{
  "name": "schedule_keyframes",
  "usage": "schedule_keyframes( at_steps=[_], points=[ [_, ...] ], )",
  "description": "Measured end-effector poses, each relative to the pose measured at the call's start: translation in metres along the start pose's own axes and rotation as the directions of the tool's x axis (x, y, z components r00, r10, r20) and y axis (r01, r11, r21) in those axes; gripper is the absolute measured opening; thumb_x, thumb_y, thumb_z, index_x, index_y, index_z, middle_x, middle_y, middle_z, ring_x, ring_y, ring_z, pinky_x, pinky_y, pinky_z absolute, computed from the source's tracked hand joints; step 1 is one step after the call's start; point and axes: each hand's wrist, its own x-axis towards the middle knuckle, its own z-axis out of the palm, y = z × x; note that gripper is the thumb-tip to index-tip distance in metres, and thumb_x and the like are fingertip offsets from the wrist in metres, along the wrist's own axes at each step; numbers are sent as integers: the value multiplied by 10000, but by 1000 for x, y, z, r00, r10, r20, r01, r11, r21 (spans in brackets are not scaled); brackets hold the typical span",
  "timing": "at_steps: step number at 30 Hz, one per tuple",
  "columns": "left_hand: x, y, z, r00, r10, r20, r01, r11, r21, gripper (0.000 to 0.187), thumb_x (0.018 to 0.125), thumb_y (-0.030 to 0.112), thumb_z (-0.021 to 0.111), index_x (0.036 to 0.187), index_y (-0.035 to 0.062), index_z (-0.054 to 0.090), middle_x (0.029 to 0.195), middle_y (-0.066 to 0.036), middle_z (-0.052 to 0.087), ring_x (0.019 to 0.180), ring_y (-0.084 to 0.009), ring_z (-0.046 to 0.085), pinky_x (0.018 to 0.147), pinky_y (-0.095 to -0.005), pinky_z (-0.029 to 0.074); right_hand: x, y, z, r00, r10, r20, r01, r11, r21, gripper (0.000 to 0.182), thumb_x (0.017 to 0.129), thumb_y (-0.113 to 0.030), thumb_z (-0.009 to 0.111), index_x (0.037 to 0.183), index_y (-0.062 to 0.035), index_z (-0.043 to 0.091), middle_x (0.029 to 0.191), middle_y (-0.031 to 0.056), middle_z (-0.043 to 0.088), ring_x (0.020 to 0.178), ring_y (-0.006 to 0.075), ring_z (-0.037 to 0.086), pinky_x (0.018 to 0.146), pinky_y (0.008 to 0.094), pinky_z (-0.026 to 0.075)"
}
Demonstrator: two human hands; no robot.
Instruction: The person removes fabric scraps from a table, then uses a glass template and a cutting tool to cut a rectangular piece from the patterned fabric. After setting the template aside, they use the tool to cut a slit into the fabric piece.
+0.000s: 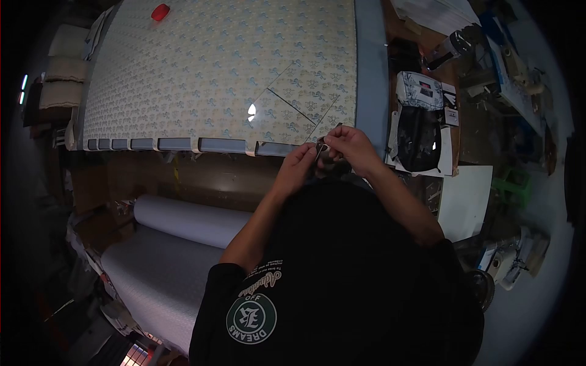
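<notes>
Both hands meet in front of my body at the near edge of the patterned table (213,79). My left hand (299,161) is closed, its thumb and fingers pinched on a small dark item (320,147) that is too small to name. On the other side of that item, my right hand (351,146) is closed in a pinch as well. A thin dark strip sticks up by the right fingertips. Beyond the hands, a thin dark straight strip (293,107) lies slantwise on the patterned surface.
A red round object (160,12) is at the table's far left. Large pale fabric rolls (189,221) lie at the lower left. To the right stand a black bag (419,139), a patterned box (420,89) and a clear container (448,50). A green crate (511,186) sits farther right.
</notes>
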Motion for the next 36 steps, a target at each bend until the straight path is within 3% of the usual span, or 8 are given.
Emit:
schedule_keyframes(
  at_steps=[12, 18, 20, 26, 36],
  points=[
    [-6, 1, 4, 1000, -16, 13, 16, 1000, 6, 270, 1103, 259, 473, 1104, 46, 640, 841, 21, 620, 724, -69, 548, 670, -226, 456, -3, 6, -6, 998, 17, 53, -16, 1000, -21, 135, 991, -174, 693, 1035, -53, 652, 880, 8, 689, 699, 69, 639, 634, 206, 533],
    [-9, -2, 4, 998, -28, -56, 33, 995, 92, 256, 1102, 249, 469, 1064, 58, 635, 824, 34, 610, 709, -53, 523, 655, -214, 429, -4, 3, -4, 996, -5, 86, 12, 997, -81, 131, 990, -146, 681, 1049, -31, 655, 950, 27, 719, 725, 62, 626, 645, 207, 532],
    [-9, -7, 0, 999, 12, -30, -8, 991, 137, 263, 1093, 295, 490, 1120, 80, 639, 849, 28, 637, 702, -62, 560, 625, -206, 432, -5, 0, -3, 996, -7, 86, 18, 991, -129, 156, 978, -168, 692, 1019, -21, 660, 848, 14, 684, 727, 67, 624, 668, 220, 525],
    [-10, -9, -3, 1000, -4, -29, 8, 986, 168, 260, 1097, 294, 479, 1119, 91, 640, 850, 34, 638, 704, -58, 556, 633, -200, 428, -4, 0, 1, 996, -3, 91, 16, 990, -137, 160, 979, -173, 696, 1019, -23, 663, 844, 12, 682, 730, 68, 620, 675, 225, 525],
    [-7, -7, -2, 999, -11, -31, 13, 999, 47, 273, 1098, 300, 479, 1129, 83, 642, 853, 34, 638, 704, -62, 556, 631, -202, 428, -1, 4, 3, 995, 17, 96, -13, 999, -43, 160, 985, -168, 690, 1042, -21, 662, 883, 24, 685, 755, 68, 615, 698, 218, 522]
  ],
)
